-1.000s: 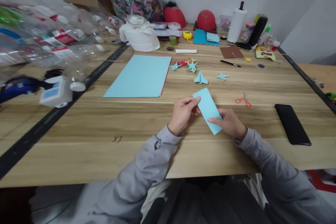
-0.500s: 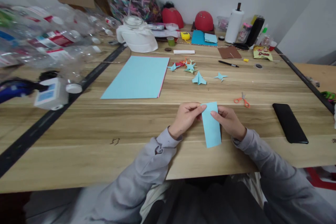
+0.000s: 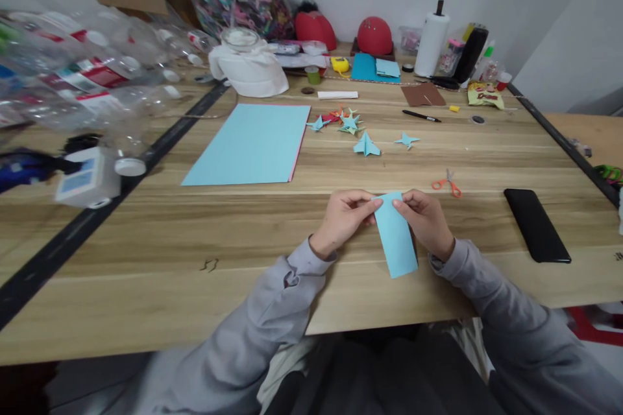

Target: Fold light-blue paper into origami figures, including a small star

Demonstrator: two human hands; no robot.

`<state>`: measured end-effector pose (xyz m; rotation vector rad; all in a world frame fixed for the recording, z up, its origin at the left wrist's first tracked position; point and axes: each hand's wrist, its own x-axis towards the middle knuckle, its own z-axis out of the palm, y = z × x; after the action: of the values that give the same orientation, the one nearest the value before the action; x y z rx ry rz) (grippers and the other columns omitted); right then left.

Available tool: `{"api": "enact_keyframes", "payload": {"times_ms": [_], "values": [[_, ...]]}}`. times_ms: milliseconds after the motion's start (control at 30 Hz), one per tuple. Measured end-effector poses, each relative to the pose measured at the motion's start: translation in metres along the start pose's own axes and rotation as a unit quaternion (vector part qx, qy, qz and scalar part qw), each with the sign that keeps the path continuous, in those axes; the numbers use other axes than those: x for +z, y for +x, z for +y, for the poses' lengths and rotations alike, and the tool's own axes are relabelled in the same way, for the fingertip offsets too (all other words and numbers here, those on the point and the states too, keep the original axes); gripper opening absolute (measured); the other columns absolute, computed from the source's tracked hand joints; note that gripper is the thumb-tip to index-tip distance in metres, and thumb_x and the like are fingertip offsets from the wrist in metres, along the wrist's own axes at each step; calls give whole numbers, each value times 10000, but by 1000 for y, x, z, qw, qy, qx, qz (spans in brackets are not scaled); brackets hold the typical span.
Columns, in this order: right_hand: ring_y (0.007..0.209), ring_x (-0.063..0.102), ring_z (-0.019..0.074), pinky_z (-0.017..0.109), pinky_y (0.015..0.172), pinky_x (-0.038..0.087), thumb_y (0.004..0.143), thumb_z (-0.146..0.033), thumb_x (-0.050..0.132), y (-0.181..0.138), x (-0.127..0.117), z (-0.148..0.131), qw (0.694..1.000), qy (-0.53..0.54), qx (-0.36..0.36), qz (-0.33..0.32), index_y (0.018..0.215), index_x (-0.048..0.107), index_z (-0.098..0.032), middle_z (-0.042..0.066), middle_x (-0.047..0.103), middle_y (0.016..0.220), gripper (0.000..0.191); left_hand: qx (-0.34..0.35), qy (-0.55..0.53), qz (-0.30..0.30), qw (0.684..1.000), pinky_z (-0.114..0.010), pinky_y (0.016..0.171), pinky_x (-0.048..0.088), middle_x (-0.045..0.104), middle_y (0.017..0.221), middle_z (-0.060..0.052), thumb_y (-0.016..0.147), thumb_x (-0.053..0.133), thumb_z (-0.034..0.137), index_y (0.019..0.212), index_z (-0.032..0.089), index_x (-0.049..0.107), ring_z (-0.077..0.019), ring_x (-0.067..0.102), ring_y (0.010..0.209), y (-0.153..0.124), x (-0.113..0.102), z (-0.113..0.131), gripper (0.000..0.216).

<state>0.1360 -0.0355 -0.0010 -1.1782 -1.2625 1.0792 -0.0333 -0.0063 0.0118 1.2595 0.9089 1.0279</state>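
Note:
A narrow light-blue strip of paper (image 3: 396,240) hangs between my two hands over the near part of the table. My left hand (image 3: 348,217) pinches its upper left corner between thumb and fingers. At the upper right edge my right hand (image 3: 428,220) grips the same paper, thumb on the front face. The fingers behind the paper are partly hidden. Beyond the hands lie a folded blue paper plane (image 3: 366,144) and a smaller blue folded paper piece (image 3: 406,140). To the right rest small orange-handled scissors (image 3: 448,184).
A stack of light-blue sheets (image 3: 248,146) lies left of centre. Several folded paper pieces (image 3: 349,122) are bunched behind. A black phone (image 3: 535,225) is at right, a pen (image 3: 421,116) farther back. Plastic bottles (image 3: 97,74) crowd the left; a white bottle-like box (image 3: 90,178) stands nearer.
The lower end of the paper strip has swung to the right, so it slants more. My right hand has shifted slightly up toward the top edge. The camera view has moved a little.

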Motion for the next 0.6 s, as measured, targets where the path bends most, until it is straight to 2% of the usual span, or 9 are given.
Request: {"api": "enact_keyframes", "payload": {"times_ms": [100,200,333,600], "values": [[537,478,104,243,499,387,659,-528,780,2,0,0,999,24,-7,32,661,610,-200,-26,564,586,370,-8,5,-8,1000,-199,463,437,627,503,-13,616,843,460,618,129,709,-86,539,453,0,0,-1,357],[534,513,112,258,520,430,627,-485,818,2,-1,-1,999,37,0,32,650,656,-197,-14,605,591,331,-21,2,-4,1000,-209,454,449,635,521,-10,598,849,468,650,129,722,-90,537,447,1,0,-3,366],[510,523,116,272,527,455,651,-433,811,1,-2,-3,999,24,1,23,653,711,-195,-9,624,565,258,-39,-6,-3,999,-219,446,472,654,550,-12,584,853,471,701,125,745,-95,545,446,2,1,-5,381],[502,512,110,263,517,444,670,-416,800,0,-3,-2,1000,10,1,13,623,691,-194,-21,611,542,252,-49,-2,-12,999,-215,426,477,655,523,-15,588,849,457,611,129,717,-99,555,426,2,1,-5,354]]}}
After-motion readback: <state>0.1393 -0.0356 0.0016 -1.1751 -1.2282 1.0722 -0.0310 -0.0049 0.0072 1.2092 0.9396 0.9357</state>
